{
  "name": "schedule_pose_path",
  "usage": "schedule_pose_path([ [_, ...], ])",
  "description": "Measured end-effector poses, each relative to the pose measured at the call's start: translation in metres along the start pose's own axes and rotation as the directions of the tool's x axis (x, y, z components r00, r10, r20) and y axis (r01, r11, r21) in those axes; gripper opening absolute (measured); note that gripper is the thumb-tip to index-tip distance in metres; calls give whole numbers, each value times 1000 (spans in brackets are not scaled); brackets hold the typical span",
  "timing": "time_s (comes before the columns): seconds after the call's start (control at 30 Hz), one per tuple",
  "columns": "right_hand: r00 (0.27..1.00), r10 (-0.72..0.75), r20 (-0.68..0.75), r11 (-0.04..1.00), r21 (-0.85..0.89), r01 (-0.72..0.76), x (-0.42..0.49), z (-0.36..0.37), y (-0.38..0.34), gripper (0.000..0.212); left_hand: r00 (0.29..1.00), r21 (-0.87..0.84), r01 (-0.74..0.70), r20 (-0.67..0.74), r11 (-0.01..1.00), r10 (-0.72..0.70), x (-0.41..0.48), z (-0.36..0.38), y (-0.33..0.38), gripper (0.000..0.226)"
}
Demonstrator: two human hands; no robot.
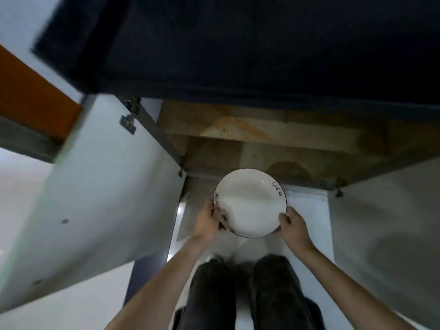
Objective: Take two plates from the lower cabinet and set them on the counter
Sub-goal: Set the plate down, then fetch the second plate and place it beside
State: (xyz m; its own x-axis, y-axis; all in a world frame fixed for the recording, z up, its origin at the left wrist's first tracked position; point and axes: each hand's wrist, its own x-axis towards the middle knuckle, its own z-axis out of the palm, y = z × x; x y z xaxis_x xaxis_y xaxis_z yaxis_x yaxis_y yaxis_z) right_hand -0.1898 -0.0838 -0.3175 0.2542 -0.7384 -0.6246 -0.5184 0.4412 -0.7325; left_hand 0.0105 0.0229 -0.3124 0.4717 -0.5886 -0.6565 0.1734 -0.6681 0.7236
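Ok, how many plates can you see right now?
1. A white plate is held by its edges between the left hand and right hand, in front of the open cabinet. A second could be stacked beneath, hidden.

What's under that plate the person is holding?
The plate is held by the left hand and right hand above pale floor in front of the open cabinet. Whether a second plate sits beneath is hidden.
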Motion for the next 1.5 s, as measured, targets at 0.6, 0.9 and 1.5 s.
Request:
schedule_pose_path([
  [0.6, 927, -72, -367, 948, 264, 178, -334, -153, -193, 25, 925, 143, -304, 280, 942, 256, -301, -11, 271, 21],
  [0.9, 678, 315, -664, 808, 562, 176, -411, -109, -128, 26, 639, 370, -581, 759, 726, 125, -295, 46, 289, 12],
  [1.5, 239, 737, -632, 565, 771, 295, -565, -217, 79, 22, 213, 308, -817, 947, 488, -241, -474, 342, 169, 10],
])
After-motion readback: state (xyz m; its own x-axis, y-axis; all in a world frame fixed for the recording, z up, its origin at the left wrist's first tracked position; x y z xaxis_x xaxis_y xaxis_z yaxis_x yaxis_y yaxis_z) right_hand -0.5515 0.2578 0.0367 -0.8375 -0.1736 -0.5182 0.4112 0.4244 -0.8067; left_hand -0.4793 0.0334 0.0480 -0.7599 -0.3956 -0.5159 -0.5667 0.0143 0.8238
